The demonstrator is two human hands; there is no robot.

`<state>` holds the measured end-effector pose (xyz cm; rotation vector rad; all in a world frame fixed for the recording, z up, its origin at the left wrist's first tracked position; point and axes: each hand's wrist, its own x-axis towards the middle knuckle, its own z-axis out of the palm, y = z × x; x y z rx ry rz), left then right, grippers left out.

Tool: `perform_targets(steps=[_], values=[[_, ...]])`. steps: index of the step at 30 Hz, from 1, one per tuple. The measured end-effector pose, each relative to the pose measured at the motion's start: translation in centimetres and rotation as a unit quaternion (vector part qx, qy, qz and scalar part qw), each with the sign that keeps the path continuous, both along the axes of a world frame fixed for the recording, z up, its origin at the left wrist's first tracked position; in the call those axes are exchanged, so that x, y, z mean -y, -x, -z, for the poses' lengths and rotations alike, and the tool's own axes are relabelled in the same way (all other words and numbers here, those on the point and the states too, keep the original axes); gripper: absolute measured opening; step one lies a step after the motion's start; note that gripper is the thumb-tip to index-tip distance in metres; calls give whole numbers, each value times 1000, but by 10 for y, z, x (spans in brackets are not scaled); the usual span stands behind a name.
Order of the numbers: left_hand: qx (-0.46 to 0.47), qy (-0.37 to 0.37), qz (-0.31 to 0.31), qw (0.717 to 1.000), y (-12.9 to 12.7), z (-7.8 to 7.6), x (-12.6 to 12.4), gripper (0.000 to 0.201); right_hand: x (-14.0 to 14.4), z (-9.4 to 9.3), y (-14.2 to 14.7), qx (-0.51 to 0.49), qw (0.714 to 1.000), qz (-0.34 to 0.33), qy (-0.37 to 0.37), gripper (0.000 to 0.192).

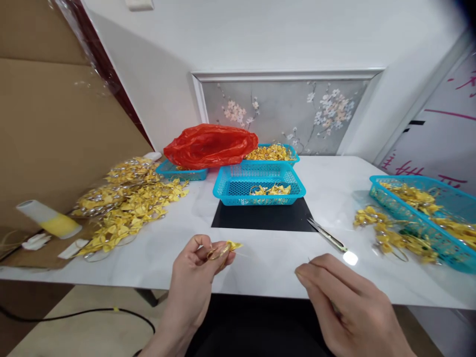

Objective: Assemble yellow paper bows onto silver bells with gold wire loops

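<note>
Your left hand [195,270] pinches a small yellow bow [233,245] with a gold loop of wire between thumb and fingertips, holding it just above the near edge of the white table [267,258]. Your right hand [344,302] is closed narrow, fingertips drawn together as if on something very thin; a fine dark tip seems to stick up from them, but you cannot tell from this view what it is. The two hands are well apart.

Just beyond your right hand lies a pair of thread snips [327,235], untouched, its point toward a black mat [262,218]. On the far edge of that mat stands a blue basket [259,184] with only a few yellow bows in it, so judging by that, little of the work has landed there yet.

Much looks left: a big loose heap of yellow bows [128,203] lies on the left, a smaller heap [390,233] lies on the right beside a second blue basket [427,218] that is well filled, and another basket of them [273,152] sits at the back. A red plastic bag [210,145] rests over a fourth basket [182,172]. A white-and-yellow tube [48,219] lies at the far left.
</note>
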<state>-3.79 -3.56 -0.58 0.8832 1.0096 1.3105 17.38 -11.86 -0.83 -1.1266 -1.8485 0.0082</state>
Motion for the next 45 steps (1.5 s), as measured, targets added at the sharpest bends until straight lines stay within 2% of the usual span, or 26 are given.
perform_targets(steps=[7,11,16,22,26,28,31,34,37,39,42,45], values=[[10,-1,-1,1000,4,0,-2,43,19,-11,-9,48,988,127,-67,16],[14,5,2,1000,4,0,-3,43,22,-13,-9,66,986,136,-67,16],[12,26,23,999,2,-4,3,38,13,1,-21,21,998,47,45,15],[-12,12,51,999,-5,-12,16,29,-11,33,-39,-24,982,87,164,23],[-55,-9,54,997,-11,-17,20,27,-20,42,-46,1,974,106,201,27],[-62,-6,52,997,-14,-19,20,28,-25,45,-54,7,968,162,191,28],[-58,7,56,997,-19,-22,20,30,-37,52,-73,13,943,292,161,30],[-58,12,49,997,-23,-26,23,32,-52,58,-90,36,926,338,164,23],[-66,-4,38,997,-24,-29,25,31,-64,61,-96,43,932,314,178,12],[-69,-16,44,996,-22,-29,25,30,-64,56,-91,34,942,282,176,12],[-69,-22,76,994,-18,-28,24,27,-48,39,-71,7,965,204,166,15],[-59,-9,99,993,-17,-26,22,27,-22,12,-41,-18,980,91,173,21]])
